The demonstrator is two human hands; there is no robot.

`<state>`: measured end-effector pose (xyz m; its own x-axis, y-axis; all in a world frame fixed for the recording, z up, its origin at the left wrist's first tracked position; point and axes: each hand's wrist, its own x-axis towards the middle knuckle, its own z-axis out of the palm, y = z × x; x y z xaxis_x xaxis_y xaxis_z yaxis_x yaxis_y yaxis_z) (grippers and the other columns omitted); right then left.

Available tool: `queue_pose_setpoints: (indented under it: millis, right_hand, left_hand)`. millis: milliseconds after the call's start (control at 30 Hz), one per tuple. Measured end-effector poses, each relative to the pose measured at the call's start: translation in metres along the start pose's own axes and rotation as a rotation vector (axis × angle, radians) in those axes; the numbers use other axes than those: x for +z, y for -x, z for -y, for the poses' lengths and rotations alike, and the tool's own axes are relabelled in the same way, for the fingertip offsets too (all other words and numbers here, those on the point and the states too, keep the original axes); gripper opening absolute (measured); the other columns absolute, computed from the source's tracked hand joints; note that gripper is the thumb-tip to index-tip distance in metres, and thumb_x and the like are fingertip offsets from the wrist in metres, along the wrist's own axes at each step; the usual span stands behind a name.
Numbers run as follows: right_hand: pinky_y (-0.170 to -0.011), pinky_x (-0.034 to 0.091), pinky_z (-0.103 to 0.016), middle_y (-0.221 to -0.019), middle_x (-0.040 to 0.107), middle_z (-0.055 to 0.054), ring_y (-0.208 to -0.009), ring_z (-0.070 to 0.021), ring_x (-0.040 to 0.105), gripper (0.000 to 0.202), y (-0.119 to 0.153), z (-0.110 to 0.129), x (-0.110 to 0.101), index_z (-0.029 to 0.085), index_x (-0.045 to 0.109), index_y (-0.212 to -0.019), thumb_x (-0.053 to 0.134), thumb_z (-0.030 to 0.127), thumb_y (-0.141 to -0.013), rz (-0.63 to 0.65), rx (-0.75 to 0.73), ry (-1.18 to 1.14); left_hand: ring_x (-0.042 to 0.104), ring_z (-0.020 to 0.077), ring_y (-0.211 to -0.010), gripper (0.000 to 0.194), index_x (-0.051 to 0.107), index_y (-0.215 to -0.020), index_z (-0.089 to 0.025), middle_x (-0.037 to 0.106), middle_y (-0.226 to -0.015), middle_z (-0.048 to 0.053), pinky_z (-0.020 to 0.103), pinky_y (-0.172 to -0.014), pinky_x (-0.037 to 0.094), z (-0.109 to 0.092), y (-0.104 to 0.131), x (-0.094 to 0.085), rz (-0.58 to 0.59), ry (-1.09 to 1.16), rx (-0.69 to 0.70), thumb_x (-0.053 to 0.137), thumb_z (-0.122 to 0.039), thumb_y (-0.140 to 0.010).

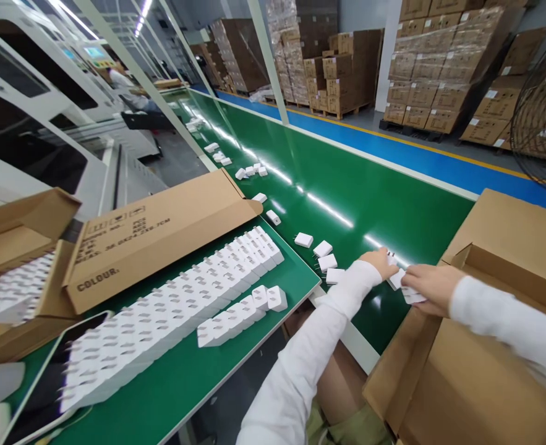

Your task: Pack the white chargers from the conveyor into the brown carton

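White plug-in chargers with metal prongs lie about both my hands on the green conveyor belt (328,185). My left hand (375,262) is closed on a charger (392,259), its prongs showing beyond the fingertips. Just to the right, my right hand (430,285) grips another charger (413,295) from above, at the edge of an open carton (495,371). Between the two hands sits one more charger (396,279). Several loose chargers (327,263) rest on the belt left of my left forearm.
On the green side table (175,386), chargers stand in a long block of rows (175,315), prongs up, with a shorter row (235,318) beside it. Behind is a printed carton (161,235). A box with chargers (4,334) stands far left. Stacked cartons (430,68) and a fan (544,117) are beyond the belt.
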<state>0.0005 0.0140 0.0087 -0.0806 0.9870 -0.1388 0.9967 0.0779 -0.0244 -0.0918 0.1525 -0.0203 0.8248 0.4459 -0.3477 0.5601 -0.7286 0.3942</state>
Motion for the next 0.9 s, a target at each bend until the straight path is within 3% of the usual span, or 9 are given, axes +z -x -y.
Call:
queue_pose_setpoints:
  millis: [100,200,367,467,567,633,733,833,900]
  right_hand:
    - [-0.063,0.045,-0.029,-0.095,0.06,-0.006,-0.077,-0.0182,0.057,0.035,0.05,-0.018,-0.02,0.024,0.058,-0.101,0.055,0.043,-0.072,-0.122,0.202,-0.615]
    - [-0.051,0.042,-0.027,-0.082,0.057,-0.004,-0.061,-0.0142,0.051,0.038,0.097,-0.02,-0.017,0.023,0.058,-0.082,0.054,0.058,-0.069,-0.177,0.444,-1.148]
    - [-0.049,0.046,-0.027,-0.075,0.057,-0.003,-0.06,-0.0146,0.052,0.045,0.126,0.006,0.011,0.021,0.055,-0.094,0.057,0.057,-0.067,-0.235,0.843,-1.211]
    - [-0.042,0.043,-0.024,-0.078,0.056,-0.003,-0.055,-0.0124,0.05,0.047,0.137,0.018,0.021,0.021,0.055,-0.099,0.058,0.056,-0.067,-0.25,0.871,-1.176]
    - [-0.044,0.043,-0.024,-0.081,0.056,-0.004,-0.06,-0.0141,0.051,0.047,0.157,0.027,0.032,0.021,0.055,-0.098,0.062,0.053,-0.064,-0.229,0.875,-1.258]
    - [-0.05,0.046,-0.026,-0.086,0.057,-0.006,-0.066,-0.0158,0.052,0.048,0.169,0.035,0.04,0.022,0.052,-0.098,0.062,0.054,-0.064,-0.247,0.873,-1.416]
    - [-0.057,0.047,-0.028,-0.093,0.055,-0.007,-0.075,-0.0177,0.053,0.045,0.178,0.053,0.052,0.023,0.049,-0.098,0.058,0.054,-0.068,-0.236,0.853,-1.532]
    - [-0.071,0.047,-0.032,-0.098,0.053,-0.008,-0.088,-0.02,0.051,0.03,0.181,0.068,0.06,0.023,0.051,-0.102,0.045,0.044,-0.081,-0.181,0.664,-1.254]
    - [-0.075,0.046,-0.034,-0.102,0.051,-0.01,-0.089,-0.0193,0.051,0.028,0.186,0.074,0.064,0.023,0.052,-0.105,0.034,0.033,-0.087,-0.159,0.477,-0.934]
  left_hand:
    - [0.048,0.0256,-0.11,0.039,0.047,-0.11,-0.014,0.054,-0.116,0.013,0.032,-0.082,0.042,-0.028,0.001,0.022,-0.038,-0.029,0.034,0.048,-0.037,-0.078]
    - [0.048,0.0259,-0.106,0.031,0.046,-0.11,-0.008,0.053,-0.113,0.018,0.034,-0.079,0.041,-0.057,0.003,0.041,-0.064,-0.046,0.009,0.041,-0.023,-0.084]
    - [0.051,0.027,-0.1,0.027,0.047,-0.107,-0.004,0.055,-0.106,0.022,0.037,-0.08,0.036,-0.077,0.002,0.049,-0.079,-0.059,-0.006,0.038,-0.01,-0.083]
    - [0.048,0.0259,-0.104,0.024,0.048,-0.105,-0.008,0.055,-0.108,0.018,0.037,-0.084,0.034,-0.068,0.005,0.042,-0.094,-0.025,0.052,0.041,-0.014,-0.084]
    - [0.044,0.0268,-0.107,0.031,0.048,-0.102,-0.013,0.057,-0.102,0.012,0.037,-0.086,0.034,-0.051,0.023,0.03,-0.139,0.078,0.116,0.051,-0.035,-0.08]
    - [0.048,0.0235,-0.096,0.036,0.047,-0.097,-0.017,0.057,-0.094,0.007,0.033,-0.077,0.039,-0.043,0.045,0.022,-0.12,0.45,0.169,0.055,-0.044,-0.075]
    - [0.051,0.0136,-0.075,0.04,0.046,-0.087,-0.019,0.052,-0.082,0.0,0.025,-0.065,0.04,-0.04,0.086,0.02,0.125,1.352,0.214,0.069,-0.039,-0.062]
    - [0.05,0.0085,-0.06,0.048,0.045,-0.081,-0.018,0.05,-0.071,-0.003,0.019,-0.052,0.035,-0.045,0.126,0.031,0.441,1.946,0.127,0.079,-0.031,-0.05]
    - [0.052,0.0084,-0.058,0.048,0.049,-0.084,-0.017,0.053,-0.07,-0.002,0.017,-0.047,0.033,-0.047,0.146,0.042,0.539,2.155,0.072,0.081,-0.03,-0.051]
